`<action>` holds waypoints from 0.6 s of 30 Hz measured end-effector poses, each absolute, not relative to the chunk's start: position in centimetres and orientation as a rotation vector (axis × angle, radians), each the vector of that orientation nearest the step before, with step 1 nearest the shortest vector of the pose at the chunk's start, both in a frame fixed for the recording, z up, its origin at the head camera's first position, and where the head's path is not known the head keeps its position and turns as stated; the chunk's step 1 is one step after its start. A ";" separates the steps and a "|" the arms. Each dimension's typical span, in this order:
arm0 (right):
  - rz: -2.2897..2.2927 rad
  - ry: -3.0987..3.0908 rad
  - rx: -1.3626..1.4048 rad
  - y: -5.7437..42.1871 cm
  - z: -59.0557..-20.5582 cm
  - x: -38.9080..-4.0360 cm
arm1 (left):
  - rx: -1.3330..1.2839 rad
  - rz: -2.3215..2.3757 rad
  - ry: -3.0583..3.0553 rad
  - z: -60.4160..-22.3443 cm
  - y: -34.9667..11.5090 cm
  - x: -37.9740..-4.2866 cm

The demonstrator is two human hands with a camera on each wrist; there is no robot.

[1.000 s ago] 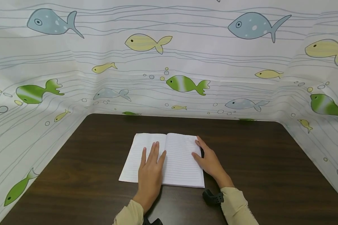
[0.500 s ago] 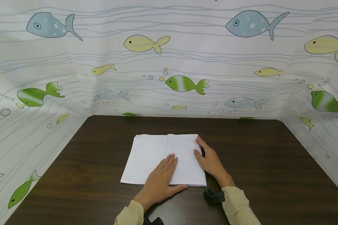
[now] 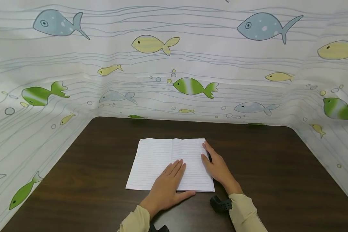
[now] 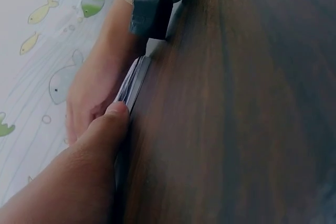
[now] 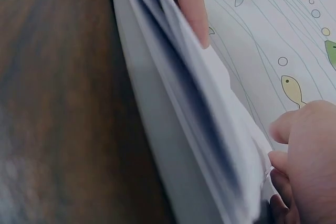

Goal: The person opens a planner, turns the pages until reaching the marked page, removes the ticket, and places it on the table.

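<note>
An open notebook (image 3: 151, 162) with lined white pages lies on the dark table. My left hand (image 3: 166, 187) rests flat on it at the lower part of the right page, close to the fold, with the fingers together. Its thumb (image 4: 115, 113) stretches along the notebook's near edge. At the right edge, my right hand (image 3: 217, 166) holds the notebook by its side, with its thumb on the page and its fingers curled at the edge. In the right wrist view the stacked page edges (image 5: 212, 77) stand slightly apart above the grey cover (image 5: 149, 93).
The brown wooden table (image 3: 84, 180) extends around the notebook on all sides. A white sheet (image 3: 226, 58) printed with fish borders it at the back and both sides. A black wrist device (image 3: 220, 204) sits at the right sleeve.
My left hand has slid from the left page across the fold onto the right page, its fingers closing together and its thumb stretching out. My right hand has stayed at the right edge.
</note>
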State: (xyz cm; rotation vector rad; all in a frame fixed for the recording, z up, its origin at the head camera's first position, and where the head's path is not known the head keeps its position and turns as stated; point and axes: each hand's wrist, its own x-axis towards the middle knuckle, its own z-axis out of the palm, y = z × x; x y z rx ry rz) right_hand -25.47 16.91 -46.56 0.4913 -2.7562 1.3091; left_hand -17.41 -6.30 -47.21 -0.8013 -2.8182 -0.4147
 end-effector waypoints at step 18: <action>1.193 -2.819 0.467 16.4 -46.4 -25.2 | -0.935 -0.617 -2.777 -47.0 -8.3 -18.9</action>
